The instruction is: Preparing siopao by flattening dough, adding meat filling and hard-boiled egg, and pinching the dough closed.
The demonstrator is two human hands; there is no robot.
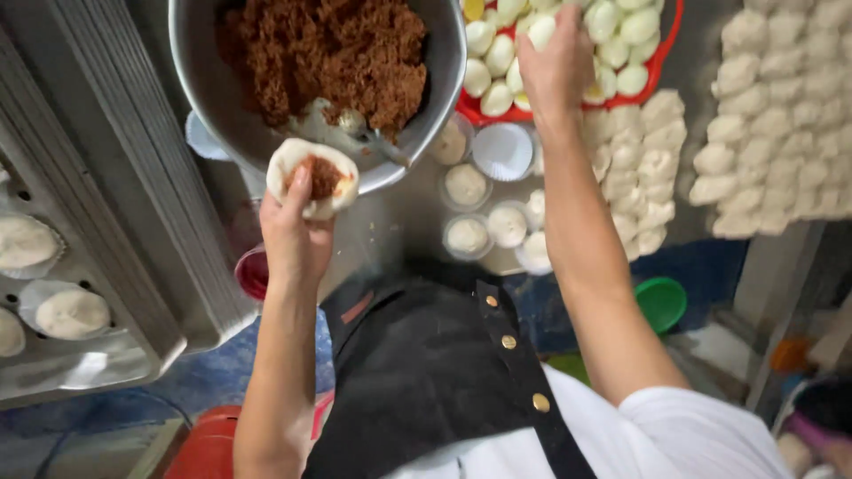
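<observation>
Head view: a dough round (312, 178) with brown filling (321, 176) pressed into its middle is cupped in the left hand (295, 232). Fingers are curled under and behind the dough, thumb laid across its top edge onto the filling, so the piece is gripped from below (held just in front of the rim of the metal bowl (209, 75)). The bowl is loaded with the same shredded brown filling; a spoon (351, 129) is lying inside it, its handle partly lost against the bowl wall.

The right hand (557, 62) is stretched out over the red tray (667, 40) of peeled eggs (497, 55). Its fingertips are cut off by the top edge, so whether an egg is pinched cannot be told.

Dough portions (652, 160) are lined up right of the arm, and filled paper cups (468, 184) sit below the bowl. A steamer rack (53, 293) with finished buns is seen at left, cropped by the frame. The underside of the held dough is hidden by the palm.
</observation>
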